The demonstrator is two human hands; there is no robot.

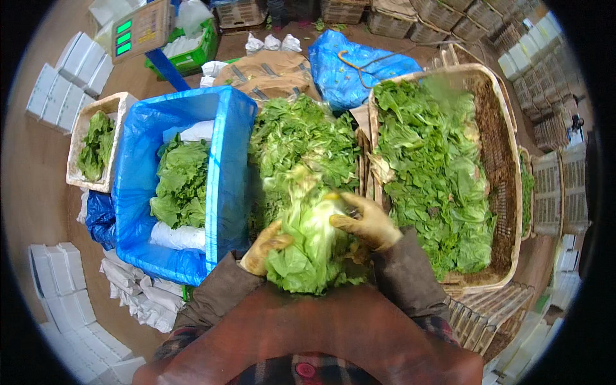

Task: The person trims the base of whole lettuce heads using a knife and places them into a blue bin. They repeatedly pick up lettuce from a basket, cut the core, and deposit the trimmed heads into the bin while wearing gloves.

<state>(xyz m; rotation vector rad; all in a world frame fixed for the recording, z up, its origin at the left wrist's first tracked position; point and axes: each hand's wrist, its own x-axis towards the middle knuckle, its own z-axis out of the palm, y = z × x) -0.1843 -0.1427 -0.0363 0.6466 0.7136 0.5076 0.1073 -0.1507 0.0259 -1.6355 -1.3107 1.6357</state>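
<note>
A head of leafy green lettuce [308,245] is held in front of my body, its pale stem end turned up and to the right. My left hand [264,248], in a stained light work glove, grips its leaves from the left. At the stem end, the gloved fingers of my right hand [368,221] press against the pale ribs. A small dark, shiny spot shows between those fingers; blur hides what it is. Just beyond both hands lies a heap of loose lettuce leaves and trimmings [308,139].
To the left, a blue-lined crate [231,192] contains lettuce heads [182,183] and white wrapped bundles [178,237]. A large plastic crate [503,192] full of greens [433,178] stands on the right. Beyond are a digital scale [139,36], blue plastic sheeting [337,72] and a metal hook [358,67].
</note>
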